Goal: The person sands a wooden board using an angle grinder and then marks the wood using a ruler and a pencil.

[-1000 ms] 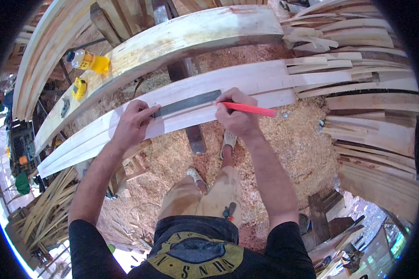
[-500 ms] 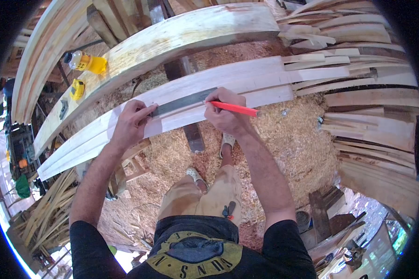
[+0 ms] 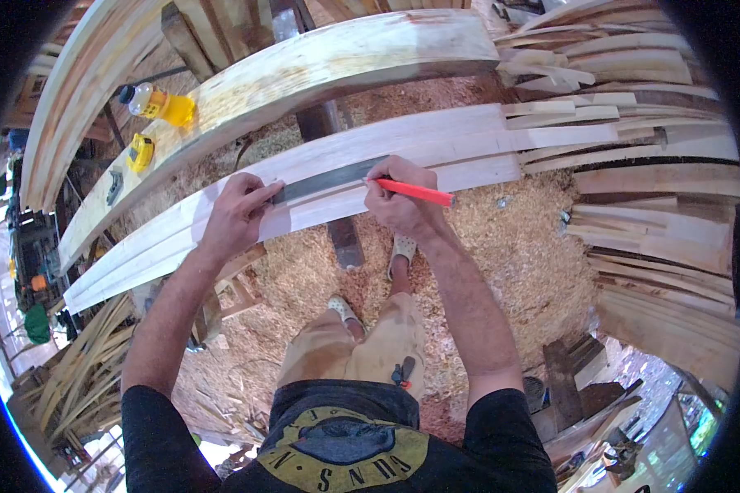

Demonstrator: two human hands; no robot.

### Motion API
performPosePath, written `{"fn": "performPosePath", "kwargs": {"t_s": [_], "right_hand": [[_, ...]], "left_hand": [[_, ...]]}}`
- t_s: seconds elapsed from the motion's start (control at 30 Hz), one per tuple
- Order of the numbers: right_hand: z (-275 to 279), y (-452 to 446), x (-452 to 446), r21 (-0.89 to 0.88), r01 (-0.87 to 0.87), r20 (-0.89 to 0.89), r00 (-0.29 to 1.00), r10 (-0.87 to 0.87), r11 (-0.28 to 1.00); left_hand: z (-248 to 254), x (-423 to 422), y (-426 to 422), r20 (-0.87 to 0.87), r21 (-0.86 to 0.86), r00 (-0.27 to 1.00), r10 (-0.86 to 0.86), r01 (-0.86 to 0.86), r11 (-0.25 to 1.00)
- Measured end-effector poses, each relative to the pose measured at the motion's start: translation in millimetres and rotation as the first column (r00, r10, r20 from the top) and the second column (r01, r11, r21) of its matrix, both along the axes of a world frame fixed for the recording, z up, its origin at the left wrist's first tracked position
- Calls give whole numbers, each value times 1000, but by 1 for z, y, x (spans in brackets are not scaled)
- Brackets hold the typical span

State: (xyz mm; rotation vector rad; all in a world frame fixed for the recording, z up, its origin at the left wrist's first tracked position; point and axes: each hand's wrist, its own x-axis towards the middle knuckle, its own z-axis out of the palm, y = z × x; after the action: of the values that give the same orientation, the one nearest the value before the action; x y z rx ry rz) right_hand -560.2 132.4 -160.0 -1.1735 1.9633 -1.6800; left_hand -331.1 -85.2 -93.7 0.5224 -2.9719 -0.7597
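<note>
A long pale plank lies across in front of me. On it rests a dark grey flat strip, whose exact kind I cannot make out. My left hand presses down on the strip's left end, its fingers bent and its index finger and thumb at the strip. Near the strip's right end, my right hand is closed around a red carpenter's pencil. The pencil's tip is by the strip's lower edge, and its blunt end points right.
A thicker curved beam lies beyond the plank, carrying a bottle of yellow liquid, a yellow tape measure and a small grey metal tool. Stacked boards stand at right. Wood shavings cover the floor.
The view has shifted slightly, so the beam and bottle sit a little lower and further right. Both hands keep nearly the same place on the strip.
</note>
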Motion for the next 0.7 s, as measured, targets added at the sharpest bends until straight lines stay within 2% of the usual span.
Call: {"fn": "performPosePath", "kwargs": {"t_s": [0.27, 0.7], "right_hand": [[0, 1, -1, 46, -7, 5, 1000, 7, 999], [5, 1, -1, 13, -10, 12, 1000, 10, 1000]], "left_hand": [[-2, 1, -1, 8, -18, 1000, -2, 2, 1000], [-1, 0, 0, 3, -8, 1000, -3, 3, 1000]]}}
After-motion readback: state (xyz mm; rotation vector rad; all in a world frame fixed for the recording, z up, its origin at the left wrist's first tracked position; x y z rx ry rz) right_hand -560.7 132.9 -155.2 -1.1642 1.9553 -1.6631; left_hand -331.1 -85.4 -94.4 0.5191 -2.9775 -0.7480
